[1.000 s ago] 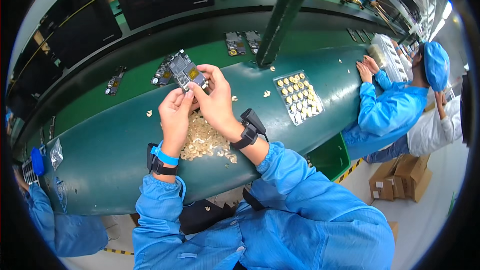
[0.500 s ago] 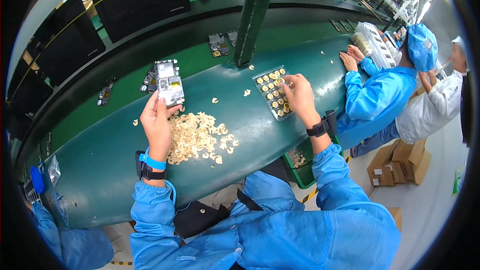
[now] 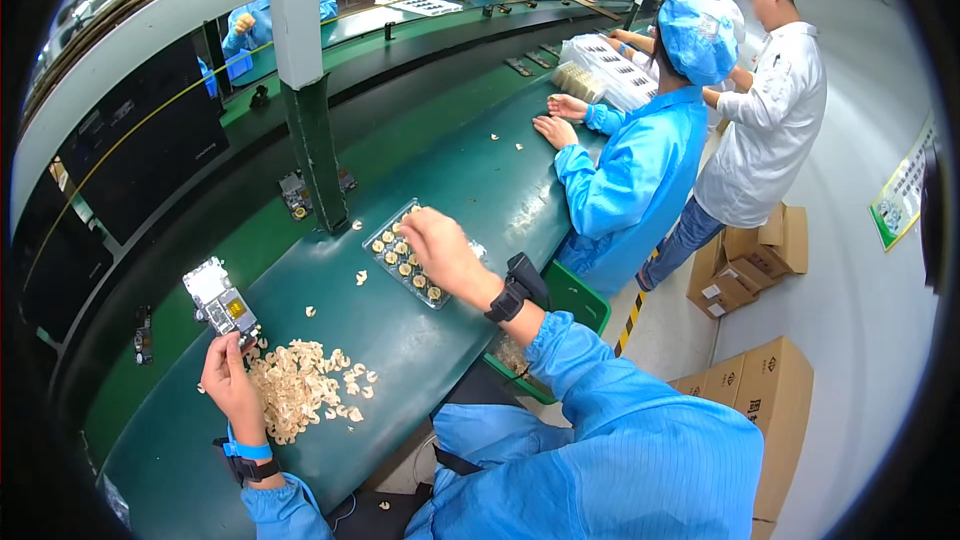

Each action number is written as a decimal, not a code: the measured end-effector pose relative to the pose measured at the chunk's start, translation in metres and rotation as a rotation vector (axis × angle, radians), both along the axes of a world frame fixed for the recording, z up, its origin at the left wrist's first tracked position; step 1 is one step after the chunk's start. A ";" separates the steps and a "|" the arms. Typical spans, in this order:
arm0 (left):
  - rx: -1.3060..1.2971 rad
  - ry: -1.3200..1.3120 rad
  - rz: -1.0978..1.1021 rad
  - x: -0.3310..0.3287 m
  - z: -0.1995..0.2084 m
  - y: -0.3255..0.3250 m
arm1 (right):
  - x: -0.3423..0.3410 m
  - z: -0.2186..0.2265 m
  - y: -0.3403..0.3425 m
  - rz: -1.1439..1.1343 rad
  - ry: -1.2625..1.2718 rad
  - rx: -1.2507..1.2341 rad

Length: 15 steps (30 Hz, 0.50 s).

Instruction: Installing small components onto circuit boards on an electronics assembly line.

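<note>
My left hand (image 3: 234,388) is closed on the lower end of a circuit board (image 3: 213,292), silver with a yellow patch, tilted up above the belt. Beside that hand lies a loose pile of small cream crescent-shaped pieces (image 3: 292,395). My right hand (image 3: 443,248) hovers over a clear plastic tray (image 3: 402,278) holding rows of round gold-coloured parts. Its fingers are bent and pressed together at the tray's far part, covering some of the parts. Whatever those fingertips may hold is hidden.
More circuit boards (image 3: 294,196) lie beyond the belt by a green post (image 3: 316,155). A co-worker in blue (image 3: 635,155) sits at the right, a person in white (image 3: 765,120) behind. A green bin (image 3: 578,302) stands below the belt's near edge. Cardboard boxes (image 3: 755,395) stand on the floor.
The view has swung right, so the belt and the things on it appear farther left. My right hand has shifted across the tray toward its far part. The left hand keeps the circuit board.
</note>
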State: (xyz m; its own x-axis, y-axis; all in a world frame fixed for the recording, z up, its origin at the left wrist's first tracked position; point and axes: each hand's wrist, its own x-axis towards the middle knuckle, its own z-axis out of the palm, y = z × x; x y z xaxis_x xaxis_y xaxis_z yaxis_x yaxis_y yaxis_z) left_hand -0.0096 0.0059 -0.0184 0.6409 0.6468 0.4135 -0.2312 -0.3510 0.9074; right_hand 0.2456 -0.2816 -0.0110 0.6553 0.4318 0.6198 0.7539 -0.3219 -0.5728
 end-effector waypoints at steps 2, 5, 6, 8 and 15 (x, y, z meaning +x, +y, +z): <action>0.144 0.031 -0.059 -0.001 0.005 -0.004 | -0.020 0.020 0.018 0.206 0.194 0.040; 0.194 0.033 -0.063 -0.001 0.010 -0.006 | -0.062 0.038 0.064 0.538 0.370 0.109; 0.198 0.032 -0.079 -0.002 0.010 -0.005 | -0.074 0.043 0.082 0.628 0.461 0.093; 0.198 0.007 -0.057 -0.002 0.007 -0.002 | -0.092 0.038 0.119 0.707 0.343 0.150; 0.191 0.082 0.160 -0.010 0.008 0.001 | -0.118 0.029 0.175 0.839 0.418 0.138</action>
State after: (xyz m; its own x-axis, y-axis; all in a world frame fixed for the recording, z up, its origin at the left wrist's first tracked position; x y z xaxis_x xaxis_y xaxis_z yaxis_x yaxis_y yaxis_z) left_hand -0.0198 0.0073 -0.0109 0.5731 0.6580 0.4885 -0.0874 -0.5436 0.8348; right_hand 0.1273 -0.1065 0.0182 0.3451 0.8029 0.4860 0.4337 0.3228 -0.8412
